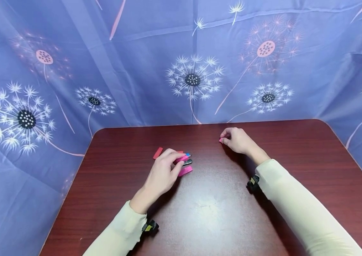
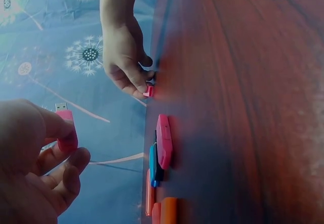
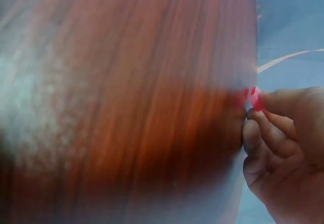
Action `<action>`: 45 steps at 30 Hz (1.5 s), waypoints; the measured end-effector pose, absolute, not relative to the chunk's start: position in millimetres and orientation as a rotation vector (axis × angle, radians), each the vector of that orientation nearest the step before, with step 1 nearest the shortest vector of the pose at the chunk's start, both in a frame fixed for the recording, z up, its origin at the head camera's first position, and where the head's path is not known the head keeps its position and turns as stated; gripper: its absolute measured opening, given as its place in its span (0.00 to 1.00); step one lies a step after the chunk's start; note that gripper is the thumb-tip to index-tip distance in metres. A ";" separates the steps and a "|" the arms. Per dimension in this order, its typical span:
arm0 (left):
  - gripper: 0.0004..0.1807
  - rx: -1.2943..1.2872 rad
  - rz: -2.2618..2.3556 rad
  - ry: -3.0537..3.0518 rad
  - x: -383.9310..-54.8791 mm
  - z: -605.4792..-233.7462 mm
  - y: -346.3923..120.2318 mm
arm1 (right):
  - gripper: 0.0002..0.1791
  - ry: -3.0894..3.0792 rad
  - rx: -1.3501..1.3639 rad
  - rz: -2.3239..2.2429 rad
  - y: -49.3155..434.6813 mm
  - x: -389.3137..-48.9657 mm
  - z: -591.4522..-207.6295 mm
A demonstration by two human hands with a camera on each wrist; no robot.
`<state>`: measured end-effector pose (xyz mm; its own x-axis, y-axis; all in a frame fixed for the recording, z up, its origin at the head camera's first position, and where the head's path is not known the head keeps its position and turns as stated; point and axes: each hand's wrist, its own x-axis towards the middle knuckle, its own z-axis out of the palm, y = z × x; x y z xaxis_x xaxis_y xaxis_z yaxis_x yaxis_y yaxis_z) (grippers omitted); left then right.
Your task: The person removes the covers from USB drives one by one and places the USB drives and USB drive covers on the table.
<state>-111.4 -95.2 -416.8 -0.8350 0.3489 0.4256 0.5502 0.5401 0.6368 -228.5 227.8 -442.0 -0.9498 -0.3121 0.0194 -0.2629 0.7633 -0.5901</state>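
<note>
My left hand (image 1: 161,174) pinches a pink USB flash drive (image 2: 67,130) between thumb and fingers, its metal plug bare and pointing away from the palm. Off to the right, near the back of the table, my right hand (image 1: 240,140) pinches a small pink cap (image 3: 255,98) at the tabletop. Beneath and beside the left hand lie another pink flash drive (image 1: 185,171), a black one (image 1: 188,162) and a blue one (image 2: 153,165). A red flash drive (image 1: 157,153) rests just left of that hand. The left fingers partly hide the group in the head view.
The dark red wooden table (image 1: 216,213) has rounded back corners. A blue cloth with dandelion prints (image 1: 155,71) hangs right behind it and along both sides. An orange item (image 2: 169,210) lies at the lower edge of the left wrist view.
</note>
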 end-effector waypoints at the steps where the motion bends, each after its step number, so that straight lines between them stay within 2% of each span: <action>1: 0.12 -0.754 -1.172 -2.533 -112.7 -416.5 -94.4 | 0.03 2.875 -0.463 -0.943 227.8 -228.6 -442.2; 11: 0.08 -0.740 -1.156 -2.518 -128.6 -410.9 -83.1 | 0.05 2.909 -0.459 -0.911 226.3 -228.9 -443.2; 19: 0.08 -0.692 -1.194 -2.548 -152.1 -410.1 -66.5 | 0.13 2.911 -0.394 -0.902 229.8 -218.5 -434.6; 37: 0.10 -0.625 -1.061 -2.843 -217.3 -423.7 -11.7 | 0.14 3.073 -0.619 -0.907 233.1 -137.4 -393.1; 45: 0.10 -0.473 -1.039 -3.002 -232.7 -436.8 13.4 | 0.14 3.072 -0.691 -0.913 231.8 -105.6 -383.8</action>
<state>-232.7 13.4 -436.8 -0.9542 0.2978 0.0300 0.2526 0.7477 0.6141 -105.6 231.8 -383.8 -0.9021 -0.3553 0.2448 -0.4313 0.7572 -0.4905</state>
